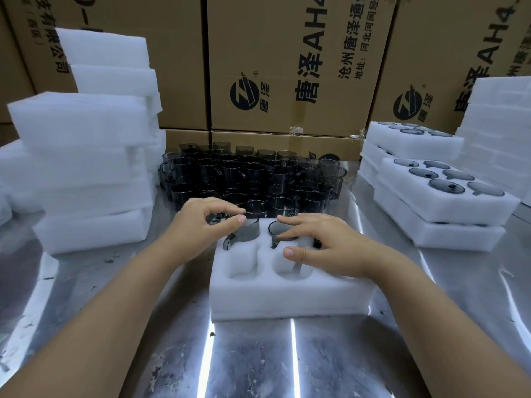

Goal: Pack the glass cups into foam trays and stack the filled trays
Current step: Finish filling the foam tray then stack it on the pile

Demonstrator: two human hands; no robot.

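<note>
- A white foam tray with round pockets [287, 297] lies on the shiny metal table [258, 363], near the person and in the centre, so both hands reach it easily.
- The left hand [207, 216] pinches the rim of a smoky grey glass cup [248, 229] between thumb and forefinger. The cup is tilted and only partly down in the far left pocket, its handle pointing near-left toward the slot cut for it.
- The right hand [327, 245] lies with fairly straight fingers on a second grey cup [277, 228] seated in the next far pocket. It seems to press that cup home and steady the tray, and it grips nothing.
- The two near pockets in view are empty; the right hand hides any pockets further right.
- A dense cluster of dark glass cups [247, 173] stands just beyond the tray, probably kept there so the next cup is a short reach away.
- Far right, a stack of filled white foam trays [448, 208] shows cup rims flush in the pockets. At left is a pile of plain white foam blocks [86, 168], probably the supply of empty trays.
- Brown cardboard cartons with black print [287, 67] wall off the far side.
- This tray is early in filling, and stacking waits until it is full.
</note>
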